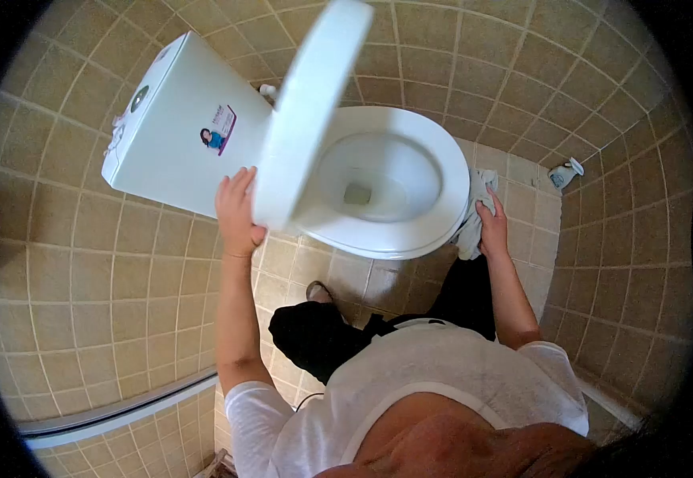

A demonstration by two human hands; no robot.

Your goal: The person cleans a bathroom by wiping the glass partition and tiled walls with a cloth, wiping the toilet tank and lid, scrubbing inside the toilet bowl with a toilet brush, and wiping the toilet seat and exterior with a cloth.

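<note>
White shirt (426, 374) nearest, left hand (239, 211) clasping the near edge of the raised toilet lid (310, 111), right hand (493, 227) gripping a pale cloth (482, 182) at the right edge of the toilet seat (394, 238), cistern (175, 135) far left, bottle (560, 176) far right

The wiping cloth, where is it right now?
In the head view, the cloth is right of centre, in the person's right hand, at the outer front edge of the toilet seat.

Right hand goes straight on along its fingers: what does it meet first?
The right hand would first meet the pale cloth it is touching; beyond that, depth is unclear.
</note>
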